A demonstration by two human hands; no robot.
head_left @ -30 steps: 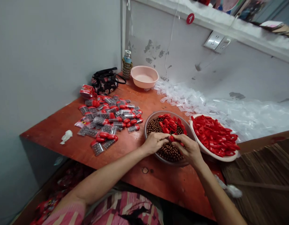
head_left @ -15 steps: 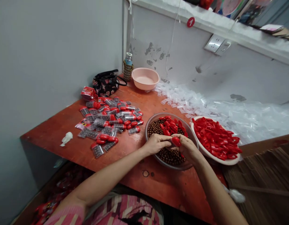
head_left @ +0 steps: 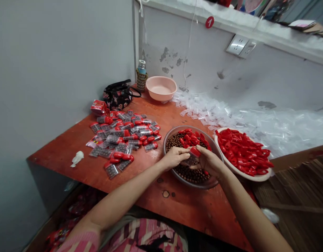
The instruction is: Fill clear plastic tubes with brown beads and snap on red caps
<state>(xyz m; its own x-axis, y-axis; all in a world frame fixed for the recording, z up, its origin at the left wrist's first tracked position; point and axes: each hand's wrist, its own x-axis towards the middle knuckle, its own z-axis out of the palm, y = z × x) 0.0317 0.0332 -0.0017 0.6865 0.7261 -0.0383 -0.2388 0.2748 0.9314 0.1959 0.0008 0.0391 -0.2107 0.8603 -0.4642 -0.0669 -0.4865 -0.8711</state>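
Both my hands meet over a metal bowl (head_left: 212,147) filled with small brown beads (head_left: 174,140) and red caps (head_left: 191,137). My right hand (head_left: 210,161) grips a small clear case with a red cap (head_left: 194,153). My left hand (head_left: 174,157) pinches the other end of the same case. A white bowl (head_left: 258,177) heaped with more red caps (head_left: 242,151) stands just right of the metal bowl.
A pile of filled, red-capped cases (head_left: 122,138) lies on the orange table (head_left: 72,147) to the left. Clear empty cases (head_left: 229,115) are heaped along the back wall. A pink basin (head_left: 161,87), a bottle (head_left: 142,75) and a black bag (head_left: 119,93) stand in the corner.
My hands have lifted slightly from the beads, and the red-capped case has turned up between my fingers. The camera has shifted a little.
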